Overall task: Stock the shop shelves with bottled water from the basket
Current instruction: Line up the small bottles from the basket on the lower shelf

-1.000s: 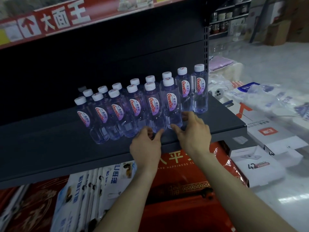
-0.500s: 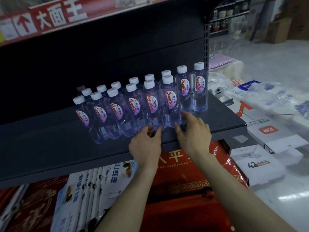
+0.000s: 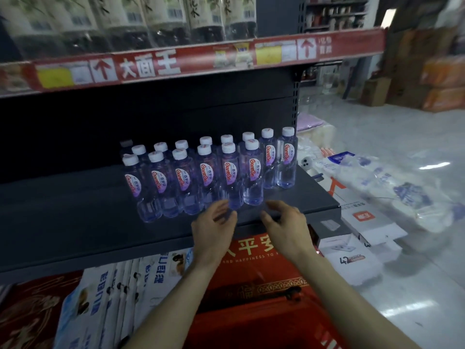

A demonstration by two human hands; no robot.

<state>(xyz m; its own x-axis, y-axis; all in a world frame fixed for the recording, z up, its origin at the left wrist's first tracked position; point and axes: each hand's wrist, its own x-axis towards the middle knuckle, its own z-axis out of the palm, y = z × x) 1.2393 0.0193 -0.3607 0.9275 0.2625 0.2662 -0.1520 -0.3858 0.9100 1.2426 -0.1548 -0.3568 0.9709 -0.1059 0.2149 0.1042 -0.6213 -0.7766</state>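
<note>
Hovering empty, left hand [image 3: 214,229] and right hand [image 3: 286,224] loosely spread, rear bottles [image 3: 181,144] half hidden

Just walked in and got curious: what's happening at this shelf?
A person is stocking water bottles on a dark shelf. The bottles stand upright in two rows near its right end. The left hand and right hand hover open just in front of the front row, holding nothing.
</note>
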